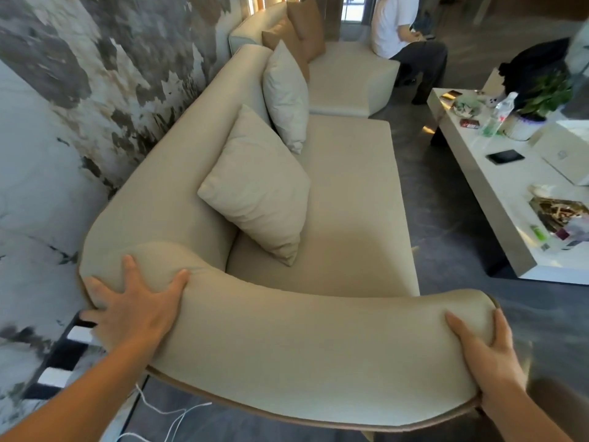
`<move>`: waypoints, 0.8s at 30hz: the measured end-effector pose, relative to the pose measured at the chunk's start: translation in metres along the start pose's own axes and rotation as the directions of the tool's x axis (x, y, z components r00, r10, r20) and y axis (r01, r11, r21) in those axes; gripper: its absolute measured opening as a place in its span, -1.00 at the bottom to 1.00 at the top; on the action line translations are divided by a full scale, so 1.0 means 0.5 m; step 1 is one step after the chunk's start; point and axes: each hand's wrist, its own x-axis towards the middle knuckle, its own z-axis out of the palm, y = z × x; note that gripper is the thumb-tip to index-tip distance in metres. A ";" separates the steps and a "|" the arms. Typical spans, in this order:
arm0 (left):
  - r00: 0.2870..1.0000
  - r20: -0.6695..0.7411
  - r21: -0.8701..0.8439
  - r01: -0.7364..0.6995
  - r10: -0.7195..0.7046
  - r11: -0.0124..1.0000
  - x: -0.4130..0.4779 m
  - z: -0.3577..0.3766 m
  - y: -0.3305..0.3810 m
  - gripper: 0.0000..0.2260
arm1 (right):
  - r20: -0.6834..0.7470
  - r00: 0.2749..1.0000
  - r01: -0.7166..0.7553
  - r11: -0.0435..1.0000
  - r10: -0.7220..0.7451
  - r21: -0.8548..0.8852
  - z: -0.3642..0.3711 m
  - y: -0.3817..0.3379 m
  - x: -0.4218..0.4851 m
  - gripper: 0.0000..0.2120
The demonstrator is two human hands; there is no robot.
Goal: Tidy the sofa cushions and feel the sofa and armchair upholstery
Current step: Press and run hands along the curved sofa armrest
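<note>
A long beige sofa (347, 199) runs away from me along the left wall. Its padded armrest (302, 339) curves across the foreground. My left hand (134, 314) lies flat with spread fingers on the armrest's rounded left corner. My right hand (484, 355) wraps over the armrest's right end, thumb on top. Two beige cushions lean against the backrest: a near one (258, 186) tilted on the seat and a farther one (287, 97) upright. Two tan cushions (299, 30) stand on the far sofa section.
A white coffee table (497, 193) stands right of the sofa, holding a plastic bottle (502, 113), a potted plant (538, 103), a phone (505, 156) and boxes. A seated person (401, 30) occupies the far end. A white cable (165, 413) trails on the dark floor.
</note>
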 end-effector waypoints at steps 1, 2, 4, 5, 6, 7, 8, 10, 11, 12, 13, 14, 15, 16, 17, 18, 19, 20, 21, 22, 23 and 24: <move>1.000 -0.002 -0.009 -0.002 0.002 1.000 0.031 -0.002 -0.005 -0.05 | -0.016 1.000 0.005 1.000 -0.005 0.001 0.024 -0.002 -0.006 -0.12; 1.000 0.003 -0.005 0.002 -0.002 1.000 0.062 -0.005 -0.010 -0.06 | -0.034 0.999 0.016 1.000 -0.016 0.003 0.049 -0.005 -0.011 -0.12; 0.999 0.007 0.063 -0.032 0.031 0.997 0.116 -0.011 -0.010 -0.12 | -0.055 0.998 0.040 0.999 -0.039 0.007 0.090 -0.011 -0.016 -0.12; 0.993 0.005 0.120 -0.119 0.119 0.986 0.137 -0.015 -0.007 -0.21 | -0.059 0.997 0.045 0.999 -0.044 0.014 0.105 -0.015 -0.018 -0.13; 0.959 0.008 0.190 -0.279 0.283 0.941 0.156 -0.019 -0.003 -0.32 | -0.062 0.997 0.046 0.999 -0.045 0.021 0.115 -0.019 -0.021 -0.13; 0.881 0.058 0.250 -0.469 0.470 0.847 0.173 -0.022 0.002 -0.39 | -0.068 0.996 0.050 0.998 -0.049 0.024 0.122 -0.022 -0.023 -0.13; 0.780 0.170 0.270 -0.625 0.602 0.733 0.187 -0.025 0.012 -0.39 | -0.077 0.996 0.057 0.998 -0.055 0.023 0.125 -0.025 -0.024 -0.13; 0.633 0.415 0.242 -0.769 0.653 0.592 0.203 -0.029 0.040 -0.30 | -0.089 0.994 0.070 0.997 -0.068 0.022 0.124 -0.026 -0.022 -0.13; 0.610 0.492 0.262 -0.784 0.621 0.563 0.208 -0.024 0.052 -0.31 | -0.083 0.994 0.078 0.997 -0.076 0.017 0.123 -0.027 -0.022 -0.14; 0.600 0.536 0.291 -0.792 0.594 0.537 0.208 -0.017 0.064 -0.37 | -0.074 0.994 0.087 0.996 -0.086 0.007 0.122 -0.027 -0.023 -0.16; 0.587 0.558 0.308 -0.803 0.587 0.510 0.204 -0.010 0.076 -0.42 | -0.067 0.993 0.097 0.995 -0.097 -0.004 0.122 -0.026 -0.025 -0.18; 0.575 0.564 0.323 -0.814 0.593 0.482 0.196 -0.006 0.087 -0.44 | -0.068 0.992 0.106 0.994 -0.107 -0.019 0.121 -0.024 -0.026 -0.19; 0.570 0.553 0.338 -0.820 0.607 0.462 0.189 -0.003 0.098 -0.41 | -0.074 0.990 0.116 0.993 -0.118 -0.032 0.121 -0.022 -0.027 -0.21; 0.572 0.538 0.350 -0.819 0.619 0.454 0.183 -0.002 0.103 -0.37 | -0.074 0.989 0.124 0.991 -0.127 -0.041 0.120 -0.022 -0.027 -0.21; 0.573 0.526 0.354 -0.819 0.629 0.451 0.181 -0.004 0.099 -0.35 | -0.067 0.989 0.128 0.991 -0.130 -0.046 0.120 -0.024 -0.030 -0.22; 0.567 0.516 0.349 -0.824 0.642 0.447 0.179 -0.004 0.093 -0.36 | -0.062 0.990 0.126 0.991 -0.128 -0.039 0.120 -0.025 -0.034 -0.22; 0.562 0.506 0.336 -0.827 0.655 0.450 0.178 -0.003 0.088 -0.38 | -0.062 0.990 0.126 0.992 -0.128 -0.028 0.119 -0.024 -0.039 -0.22; 0.563 0.496 0.324 -0.827 0.661 0.460 0.175 -0.002 0.085 -0.41 | -0.065 0.989 0.132 0.991 -0.134 -0.025 0.118 -0.022 -0.042 -0.22; 0.565 0.488 0.320 -0.825 0.666 0.466 0.173 -0.001 0.083 -0.43 | -0.067 0.987 0.142 0.989 -0.143 -0.028 0.116 -0.018 -0.042 -0.22; 0.565 0.482 0.321 -0.825 0.669 0.465 0.171 0.000 0.077 -0.46 | -0.064 0.986 0.152 0.988 -0.154 -0.035 0.115 -0.014 -0.039 -0.22; 0.568 0.479 0.321 -0.823 0.670 0.468 0.167 0.000 0.071 -0.47 | -0.054 0.985 0.162 0.986 -0.165 -0.044 0.113 -0.011 -0.037 -0.23; 0.575 0.473 0.319 -0.818 0.667 0.479 0.162 0.000 0.064 -0.48 | -0.040 0.985 0.168 0.985 -0.170 -0.048 0.110 -0.007 -0.036 -0.23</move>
